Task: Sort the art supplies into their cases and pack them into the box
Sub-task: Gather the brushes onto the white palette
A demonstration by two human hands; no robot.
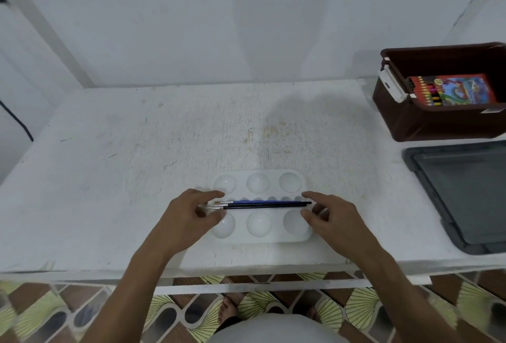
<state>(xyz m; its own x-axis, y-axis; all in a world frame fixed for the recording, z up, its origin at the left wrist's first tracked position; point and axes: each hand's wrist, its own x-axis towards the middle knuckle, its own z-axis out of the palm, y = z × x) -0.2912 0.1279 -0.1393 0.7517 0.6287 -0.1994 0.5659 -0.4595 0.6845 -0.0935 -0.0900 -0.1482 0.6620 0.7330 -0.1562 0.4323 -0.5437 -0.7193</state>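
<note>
So the paintbrushes (pixel 262 203) lie across the middle of the white palette (pixel 260 207) on the table (pixel 137 164), long axis running 9 to 3. Left hand (pixel 189 216) and right hand (pixel 332 219) bracket the ends, fingers loosely curled, each grip holding nothing. Brown box (pixel 427 120) sits around 2 o'clock, nearer the right hand.

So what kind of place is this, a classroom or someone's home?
Most likely a home. The worn white-painted table stands against a plain white wall over patterned floor tiles, the person is barefoot, and the brown box holds a crayon pack.
</note>
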